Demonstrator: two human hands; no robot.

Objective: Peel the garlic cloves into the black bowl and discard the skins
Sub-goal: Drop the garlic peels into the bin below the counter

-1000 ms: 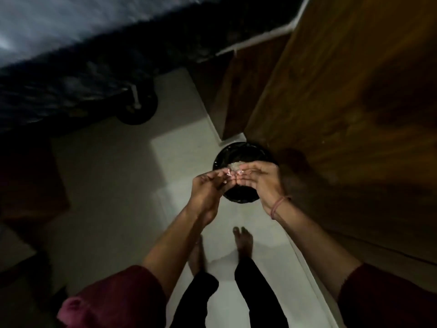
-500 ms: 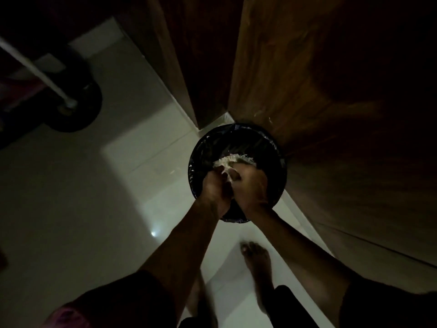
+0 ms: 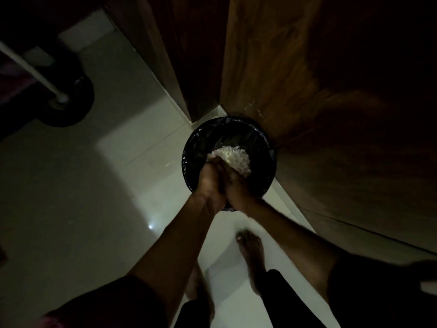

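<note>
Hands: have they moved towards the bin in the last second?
Yes. The left hand and right hand have come down to the black-lined bin, reaching inside its rim with the pale skins.

Head view: very dim, underexposed.
Pale light patch on floor (image 3: 146,176) at centre, with one small glare spot; skins (image 3: 233,159) brightest. Wood panels (image 3: 331,114) on the far right fall to black. Edges bend; right forearm (image 3: 283,233) motion-blurred.

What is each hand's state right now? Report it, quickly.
Left hand: over the lined bin, against the garlic skins; grip cannot be told.
Right hand: pressed beside the left, touching the skins; grip cannot be told.
</note>
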